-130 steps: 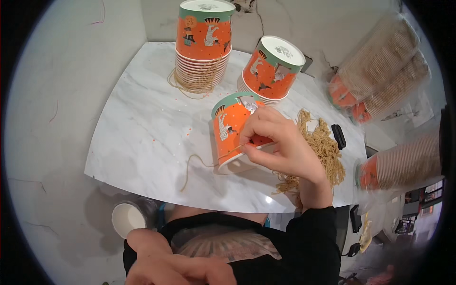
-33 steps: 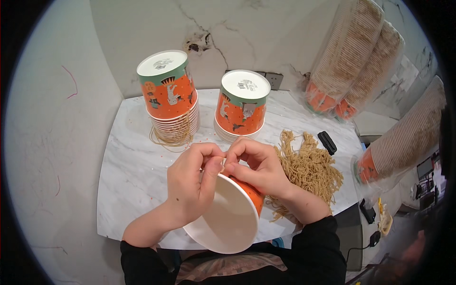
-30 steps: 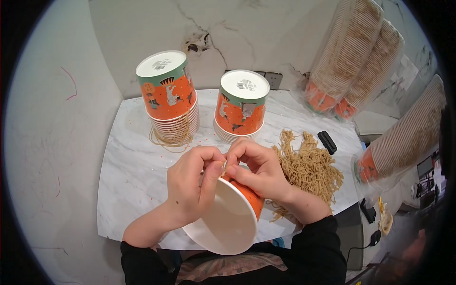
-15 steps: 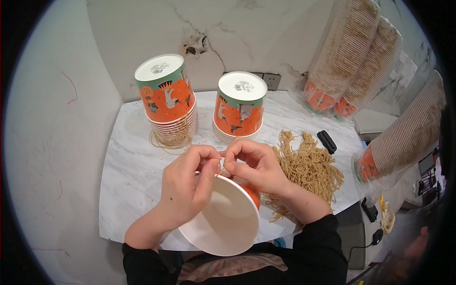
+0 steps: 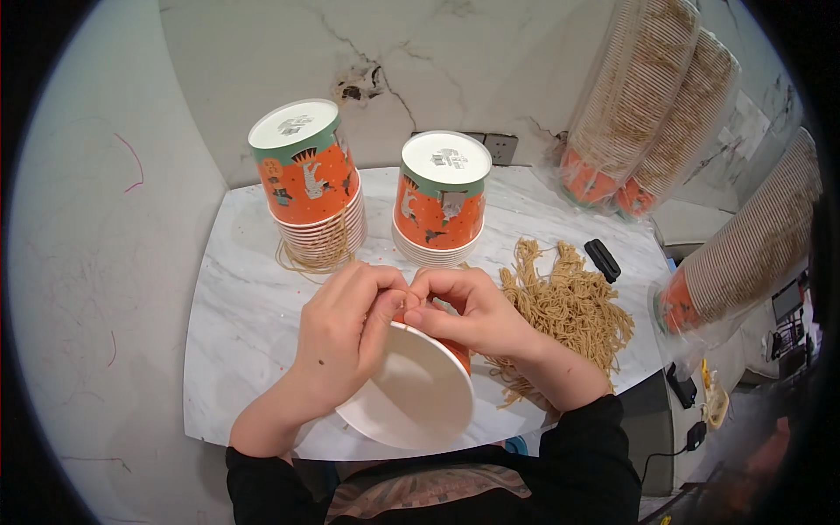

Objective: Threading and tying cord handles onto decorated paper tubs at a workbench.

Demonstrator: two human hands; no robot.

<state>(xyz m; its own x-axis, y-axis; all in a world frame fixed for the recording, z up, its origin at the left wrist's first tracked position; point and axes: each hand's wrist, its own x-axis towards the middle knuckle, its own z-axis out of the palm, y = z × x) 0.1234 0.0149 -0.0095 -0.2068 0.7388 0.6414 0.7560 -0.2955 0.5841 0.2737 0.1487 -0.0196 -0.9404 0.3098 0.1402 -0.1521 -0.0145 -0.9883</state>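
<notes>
A white-lined paper bucket [image 5: 411, 394] with an orange printed outside is tilted in front of me, its mouth facing me. At its far rim my left hand [image 5: 348, 315] and my right hand [image 5: 464, 311] meet, thumbs and forefingers closed in pinches. A bit of tan string [image 5: 405, 327] shows at the rim just below my fingertips; the rest is hidden by my fingers. Right of my right hand lies a tangled pile of tan strings [image 5: 573, 311].
Two upside-down stacks of orange and green buckets, one on the left [image 5: 306, 166] and one mid-table [image 5: 444, 197], stand behind my hands. String loops hang around the left stack. A black object [image 5: 602, 261] lies beyond the pile. Plastic-wrapped bucket stacks [image 5: 735, 254] lean at the right.
The bucket has tipped slightly, its lower rim rising toward my hands. My fingertips have drawn closer together at the rim, and less of the string shows between them.
</notes>
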